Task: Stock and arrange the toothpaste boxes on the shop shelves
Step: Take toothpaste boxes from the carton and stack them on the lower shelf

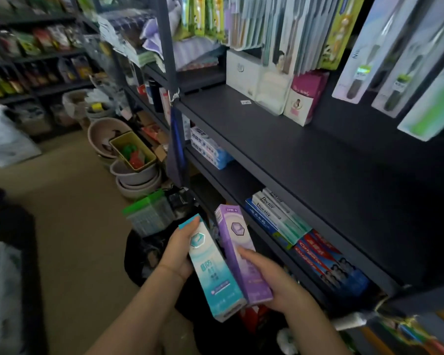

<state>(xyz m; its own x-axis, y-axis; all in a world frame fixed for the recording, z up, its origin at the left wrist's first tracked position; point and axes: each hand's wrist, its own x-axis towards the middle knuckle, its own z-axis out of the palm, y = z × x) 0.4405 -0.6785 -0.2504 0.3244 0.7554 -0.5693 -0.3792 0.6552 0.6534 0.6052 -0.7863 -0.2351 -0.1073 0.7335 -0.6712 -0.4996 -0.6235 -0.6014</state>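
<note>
The person is standing close to the dark metal shelving and holding two toothpaste boxes out in front of the lower shelf. The left hand is gripping a long teal-and-white cardboard toothpaste box from its left side, fingers stretched along the edge toward the top end. The right hand is grasping a long purple cardboard toothpaste box, thumb lying across its face and the other fingers hidden underneath. The two boxes are lying side by side, touching along their long edges, and neither is resting on a shelf yet.

The job is looking partly done. On the lower shelf, a stack of white-and-blue Doctor boxes is sitting just beside a stack of red Colgate boxes. One level up, a few pale blue boxes are lying near the left upright. The wide dark middle shelf board is showing bare surface across most of its front, with only some white and pink cartons standing at the back.

To my eye there is room on the lower shelf left of the Doctor boxes, though the shelf lip above is overhanging it, so the boxes would likely need to go in low and flat. A dark bag of stock and stacked grey plastic basins are crowding the floor to the left.
</note>
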